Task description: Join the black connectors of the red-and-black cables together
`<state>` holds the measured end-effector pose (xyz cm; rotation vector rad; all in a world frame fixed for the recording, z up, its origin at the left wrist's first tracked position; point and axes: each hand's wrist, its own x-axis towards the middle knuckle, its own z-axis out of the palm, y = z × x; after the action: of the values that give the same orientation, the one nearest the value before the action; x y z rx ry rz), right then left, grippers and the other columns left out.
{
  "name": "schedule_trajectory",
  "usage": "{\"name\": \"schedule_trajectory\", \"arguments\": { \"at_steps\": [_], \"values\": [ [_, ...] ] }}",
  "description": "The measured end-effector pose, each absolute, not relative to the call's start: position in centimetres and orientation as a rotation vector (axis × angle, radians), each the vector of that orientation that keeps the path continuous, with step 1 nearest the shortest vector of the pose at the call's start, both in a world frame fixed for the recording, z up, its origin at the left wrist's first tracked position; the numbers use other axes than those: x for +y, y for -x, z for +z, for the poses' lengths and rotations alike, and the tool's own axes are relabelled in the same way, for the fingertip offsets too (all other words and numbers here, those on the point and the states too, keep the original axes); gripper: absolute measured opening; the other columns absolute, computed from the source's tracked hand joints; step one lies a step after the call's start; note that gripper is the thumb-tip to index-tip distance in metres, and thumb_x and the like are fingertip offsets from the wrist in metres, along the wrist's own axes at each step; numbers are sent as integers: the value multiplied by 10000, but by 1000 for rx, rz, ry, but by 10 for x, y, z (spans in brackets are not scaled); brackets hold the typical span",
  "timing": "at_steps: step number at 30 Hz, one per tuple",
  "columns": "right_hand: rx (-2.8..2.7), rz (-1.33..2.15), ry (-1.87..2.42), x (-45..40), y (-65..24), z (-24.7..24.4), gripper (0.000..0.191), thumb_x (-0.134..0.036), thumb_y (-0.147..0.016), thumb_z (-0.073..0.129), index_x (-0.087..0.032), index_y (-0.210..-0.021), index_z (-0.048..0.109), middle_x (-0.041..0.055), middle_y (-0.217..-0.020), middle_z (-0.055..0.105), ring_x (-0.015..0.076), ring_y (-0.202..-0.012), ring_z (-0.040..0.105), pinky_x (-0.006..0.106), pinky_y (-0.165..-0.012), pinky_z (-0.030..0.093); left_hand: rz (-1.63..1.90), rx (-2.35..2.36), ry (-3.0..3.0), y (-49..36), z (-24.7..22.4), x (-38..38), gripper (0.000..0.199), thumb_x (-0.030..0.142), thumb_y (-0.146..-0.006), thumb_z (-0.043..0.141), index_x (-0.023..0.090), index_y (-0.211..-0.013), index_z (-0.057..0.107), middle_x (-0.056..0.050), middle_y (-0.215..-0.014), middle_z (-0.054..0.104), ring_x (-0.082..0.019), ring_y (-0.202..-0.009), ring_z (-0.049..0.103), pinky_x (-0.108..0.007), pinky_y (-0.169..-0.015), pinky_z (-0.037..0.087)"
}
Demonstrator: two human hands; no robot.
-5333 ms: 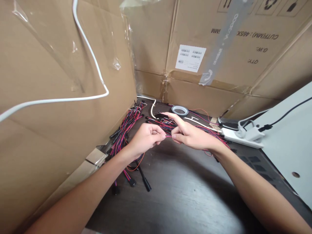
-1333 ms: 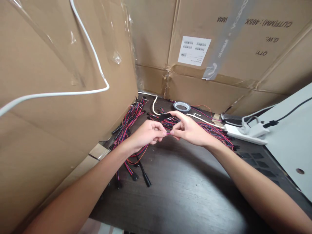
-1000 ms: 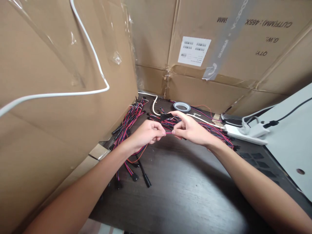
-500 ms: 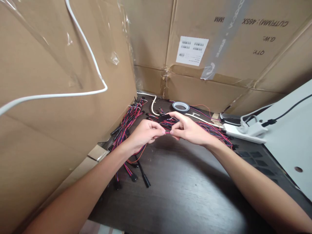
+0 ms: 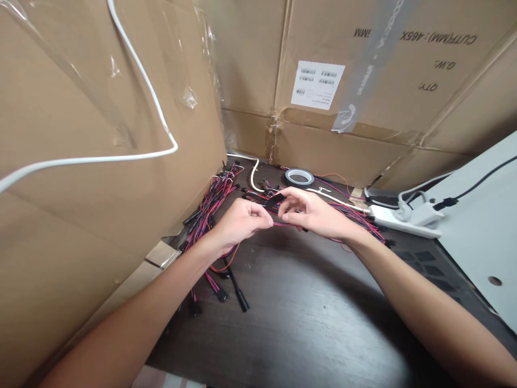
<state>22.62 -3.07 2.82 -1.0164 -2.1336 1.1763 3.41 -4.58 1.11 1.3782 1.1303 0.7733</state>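
My left hand [image 5: 243,222] is closed in a pinch on a thin red and blue wire [image 5: 283,224] that runs right, under my other hand. Just to its right, my right hand [image 5: 309,211] has its fingers curled, with a small black piece [image 5: 275,201] at its index fingertip. Part of the wire is hidden behind the right fingers. Below and behind both hands lie bundled red, blue and black wires, one bundle [image 5: 210,205] at the left and another [image 5: 359,220] at the right.
A grey tape roll [image 5: 299,177] lies behind the hands. On the right, a white power strip [image 5: 404,222] holds plugs beside a white panel [image 5: 480,237]. Cardboard boxes [image 5: 250,64] wall the back and left. A black cable end [image 5: 241,298] rests on the dark table [image 5: 291,323].
My right hand's fingertips have moved slightly apart from my left hand's, and more wire shows below them. The black piece has tilted and sits slightly lower.
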Motion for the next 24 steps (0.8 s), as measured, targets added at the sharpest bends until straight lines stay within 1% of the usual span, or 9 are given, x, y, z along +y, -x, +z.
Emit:
{"name": "schedule_trajectory", "arguments": {
  "at_steps": [2,4,10,16,20,24],
  "values": [
    [-2159,1052,1066,-29,-228,31,276,-183,-759,572,-124,-1025,526,71,-944,609,132,-778,557,271,-691,444,771,1141,-1394,-35,11,-46,111,216,-640,654,106,-640,650,36,-433,426,-31,-377,291,-182,-382,157],
    [-2180,983,1103,-28,-229,34,223,-214,-750,601,-119,-948,567,70,-950,607,144,-809,561,279,-719,441,770,1138,-1416,-35,12,-47,107,215,-635,653,108,-633,651,35,-437,438,-31,-381,296,-180,-390,168],
    [-2198,979,1094,-32,-226,38,120,-214,-756,593,-105,-805,603,26,-758,586,111,-656,506,248,-630,403,746,1130,-1444,-39,13,-47,117,223,-619,652,108,-600,647,42,-416,428,-34,-389,289,-184,-416,202],
    [-2201,1009,1108,-36,-220,35,56,-157,-722,596,-114,-751,575,6,-697,572,102,-615,492,234,-601,384,758,1123,-1398,-39,11,-47,119,220,-621,651,100,-621,645,45,-415,413,-29,-375,277,-185,-392,166],
    [-2175,968,1113,-36,-217,32,78,-134,-698,608,-121,-761,564,9,-730,585,107,-641,506,237,-623,394,772,1112,-1325,-39,9,-47,142,238,-618,663,104,-614,618,50,-433,382,-26,-372,255,-186,-377,134],
    [-2176,906,1121,-36,-216,29,84,-135,-691,611,-126,-749,552,4,-728,572,111,-655,499,236,-622,386,777,1107,-1303,-40,9,-47,148,241,-615,669,106,-612,607,46,-453,378,-26,-376,261,-185,-373,132]
  ]
}}
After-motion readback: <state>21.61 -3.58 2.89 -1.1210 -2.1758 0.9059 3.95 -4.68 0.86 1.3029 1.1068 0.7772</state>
